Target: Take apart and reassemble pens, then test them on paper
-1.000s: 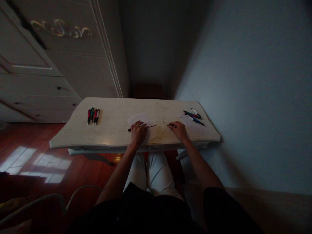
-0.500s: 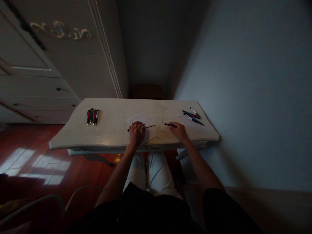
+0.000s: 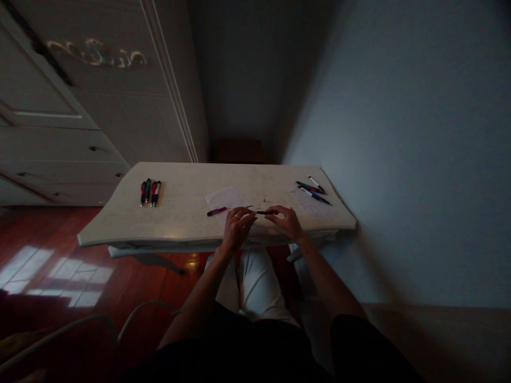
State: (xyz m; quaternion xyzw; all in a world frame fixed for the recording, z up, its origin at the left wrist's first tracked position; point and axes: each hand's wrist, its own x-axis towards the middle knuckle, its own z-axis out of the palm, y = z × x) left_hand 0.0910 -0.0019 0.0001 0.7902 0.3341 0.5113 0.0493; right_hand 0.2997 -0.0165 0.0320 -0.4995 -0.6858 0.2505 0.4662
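Over the white table (image 3: 191,183), the right hand (image 3: 289,221) pinches a slim black pen part (image 3: 261,213) that lies level between both hands. The left hand (image 3: 236,227) has its fingers drawn together at the other end, though in this dimness I can't tell whether they grip it. A magenta pen barrel (image 3: 217,211) rests just beyond on a paper sheet (image 3: 222,197); four pens (image 3: 154,194) lie well to the left.
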